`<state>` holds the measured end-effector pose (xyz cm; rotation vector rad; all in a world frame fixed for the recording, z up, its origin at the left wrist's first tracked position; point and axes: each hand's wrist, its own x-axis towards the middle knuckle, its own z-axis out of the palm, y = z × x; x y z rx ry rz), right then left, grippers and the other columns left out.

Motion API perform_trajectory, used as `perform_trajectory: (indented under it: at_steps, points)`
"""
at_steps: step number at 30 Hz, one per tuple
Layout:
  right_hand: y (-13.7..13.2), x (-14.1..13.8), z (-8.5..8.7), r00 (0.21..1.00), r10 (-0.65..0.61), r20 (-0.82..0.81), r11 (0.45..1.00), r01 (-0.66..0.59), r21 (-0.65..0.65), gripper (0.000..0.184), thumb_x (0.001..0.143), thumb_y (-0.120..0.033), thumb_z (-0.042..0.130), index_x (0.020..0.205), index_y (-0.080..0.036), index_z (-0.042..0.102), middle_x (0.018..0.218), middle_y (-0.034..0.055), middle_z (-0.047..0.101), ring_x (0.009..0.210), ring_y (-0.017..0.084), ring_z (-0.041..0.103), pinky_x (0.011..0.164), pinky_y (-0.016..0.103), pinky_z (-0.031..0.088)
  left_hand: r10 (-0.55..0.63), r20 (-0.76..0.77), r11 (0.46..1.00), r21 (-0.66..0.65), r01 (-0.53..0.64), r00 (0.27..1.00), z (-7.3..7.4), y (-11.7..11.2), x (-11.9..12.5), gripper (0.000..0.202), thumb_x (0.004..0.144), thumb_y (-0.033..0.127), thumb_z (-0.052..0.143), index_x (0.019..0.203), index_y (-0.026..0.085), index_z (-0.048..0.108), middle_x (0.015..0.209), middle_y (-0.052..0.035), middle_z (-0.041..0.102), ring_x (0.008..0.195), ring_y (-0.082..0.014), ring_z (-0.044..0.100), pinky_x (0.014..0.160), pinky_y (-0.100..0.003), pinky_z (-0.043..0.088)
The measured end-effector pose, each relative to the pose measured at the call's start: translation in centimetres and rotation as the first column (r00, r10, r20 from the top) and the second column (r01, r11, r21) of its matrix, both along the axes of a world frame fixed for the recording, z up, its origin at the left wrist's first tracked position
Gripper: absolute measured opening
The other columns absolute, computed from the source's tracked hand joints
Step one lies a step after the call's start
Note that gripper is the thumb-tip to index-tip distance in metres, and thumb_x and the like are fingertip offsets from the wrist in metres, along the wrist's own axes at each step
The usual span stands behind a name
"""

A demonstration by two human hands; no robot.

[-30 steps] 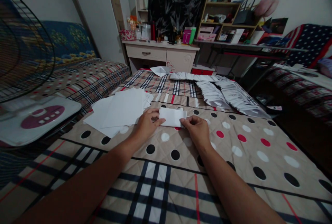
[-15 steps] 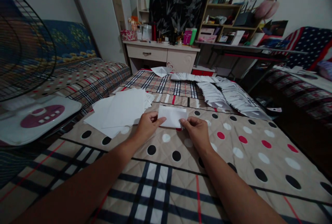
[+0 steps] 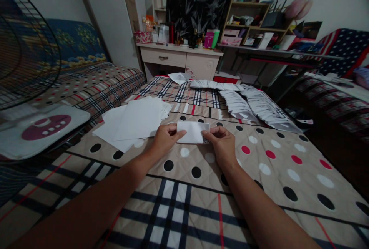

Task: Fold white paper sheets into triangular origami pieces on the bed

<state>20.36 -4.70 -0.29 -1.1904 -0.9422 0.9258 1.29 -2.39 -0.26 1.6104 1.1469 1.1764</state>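
A small folded white paper [image 3: 192,131] lies on the dotted and plaid quilt [image 3: 259,164] in front of me. My left hand [image 3: 163,139] pinches its left edge with closed fingers. My right hand [image 3: 222,145] pinches its right edge, thumb and fingers pressed together. A loose stack of flat white sheets [image 3: 135,120] sits just left of my left hand. Rows of several folded white papers [image 3: 250,105] fan out across the quilt beyond my right hand.
A fan with a white base [image 3: 37,130] stands at the left edge of the bed. One folded paper piece [image 3: 178,77] rests at the far end. Behind are a cluttered dresser [image 3: 178,58], a shelf [image 3: 250,22] and a desk.
Both hands kept their hold on the folded paper. The right hand shifted slightly inward and the paper looks a little narrower and more tightly creased.
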Motion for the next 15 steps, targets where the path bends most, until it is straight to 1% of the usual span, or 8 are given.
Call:
perform_trajectory:
  at_steps: [2,4,7,11,13,15]
  points:
    - [0.05,0.00,-0.04,1.000,-0.017,-0.002,1.000,0.017,-0.002,0.030,0.053,-0.030,0.085,0.062,-0.018,0.059,0.059,-0.0016,0.062,0.053,0.012,0.055,0.052,0.024,0.045,0.027,0.034,0.999,0.040,-0.029,0.999,0.14,-0.12,-0.06,0.021,0.077,0.033,0.067,0.079,0.013,0.073,0.084,-0.0059,0.072,0.077,-0.0173,0.063,0.068,-0.027,0.050]
    - [0.07,-0.01,-0.06,1.000,-0.018,0.009,1.000,0.018,-0.007,0.032,0.053,-0.031,0.086,0.062,-0.018,0.059,0.059,-0.0018,0.061,0.053,0.012,0.055,0.051,0.024,0.044,0.049,0.067,0.998,0.029,-0.051,0.997,0.23,-0.19,-0.12,0.022,0.078,0.034,0.067,0.079,0.014,0.073,0.083,-0.0052,0.071,0.077,-0.0170,0.063,0.067,-0.026,0.049]
    - [0.07,0.02,-0.11,1.000,0.016,0.001,1.000,-0.016,0.001,0.032,0.054,-0.033,0.086,0.065,-0.018,0.059,0.061,-0.0017,0.062,0.055,0.012,0.055,0.052,0.024,0.044,0.060,0.089,0.998,0.003,-0.061,0.994,0.17,-0.14,-0.21,0.023,0.077,0.035,0.068,0.078,0.013,0.073,0.079,-0.0044,0.070,0.074,-0.0163,0.061,0.064,-0.026,0.048]
    - [0.18,0.20,-0.33,0.999,0.052,-0.010,0.998,-0.052,0.039,0.025,0.064,-0.037,0.080,0.065,-0.017,0.064,0.060,-0.0022,0.060,0.055,0.011,0.052,0.052,0.023,0.040,0.054,0.060,0.998,0.039,-0.057,0.997,0.06,-0.07,-0.30,0.021,0.076,0.034,0.069,0.070,0.014,0.072,0.072,-0.0027,0.066,0.069,-0.0146,0.058,0.061,-0.025,0.044]
    - [0.26,0.27,-0.43,0.999,0.052,-0.015,0.996,-0.051,0.068,0.022,0.067,-0.036,0.078,0.064,-0.017,0.066,0.066,-0.0005,0.064,0.060,0.012,0.055,0.055,0.024,0.042,0.046,0.053,0.997,0.053,-0.049,0.998,0.15,-0.13,-0.30,0.020,0.076,0.032,0.069,0.068,0.014,0.071,0.070,-0.0018,0.065,0.069,-0.0140,0.057,0.062,-0.024,0.043]
    - [0.31,0.28,-0.45,0.999,0.037,-0.031,0.994,-0.034,0.104,0.019,0.067,-0.033,0.078,0.061,-0.018,0.067,0.077,0.0020,0.068,0.070,0.014,0.059,0.062,0.025,0.045,0.036,0.051,0.998,0.054,-0.038,0.998,0.34,-0.27,-0.27,0.021,0.077,0.032,0.067,0.067,0.014,0.070,0.068,-0.0010,0.062,0.067,-0.0133,0.055,0.061,-0.024,0.042]
